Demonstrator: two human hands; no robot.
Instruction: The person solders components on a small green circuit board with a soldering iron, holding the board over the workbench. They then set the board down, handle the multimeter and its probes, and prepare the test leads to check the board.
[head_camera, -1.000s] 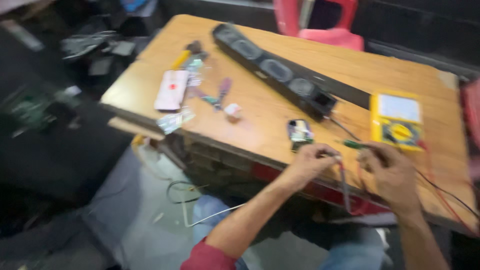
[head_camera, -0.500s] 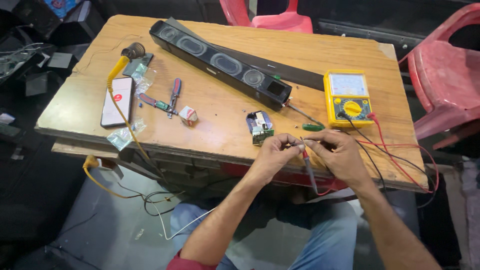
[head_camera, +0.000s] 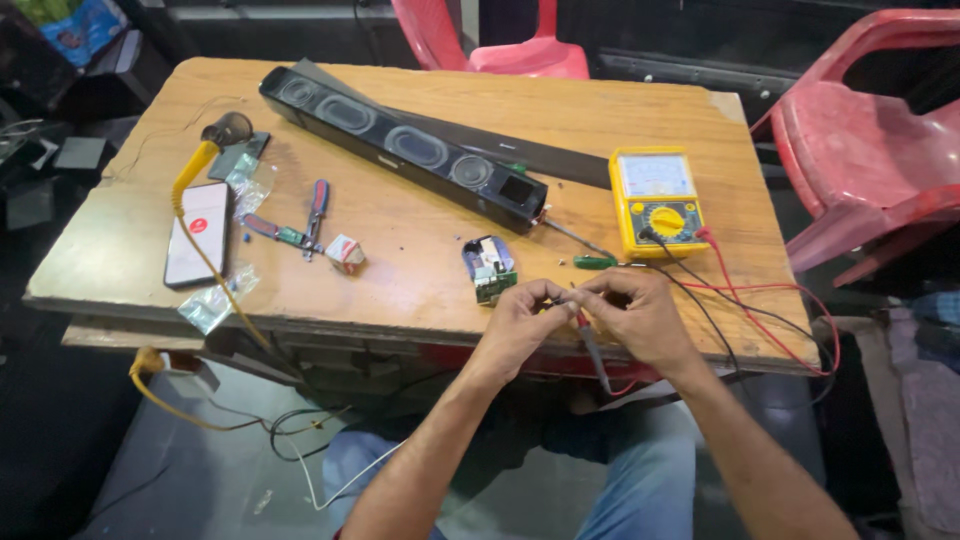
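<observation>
Both hands meet at the near edge of the wooden table (head_camera: 420, 290). Left hand (head_camera: 520, 320) and right hand (head_camera: 640, 315) pinch the tips of thin meter probes (head_camera: 590, 340) between closed fingertips; what sits between the tips is too small to tell. At 11 o'clock from the hands lies a small circuit board (head_camera: 490, 268). At 1 o'clock sits a yellow multimeter (head_camera: 657, 200), its red and black leads looping right. Farther, at 11 o'clock, a long black speaker bar (head_camera: 400, 148) lies slantwise.
</observation>
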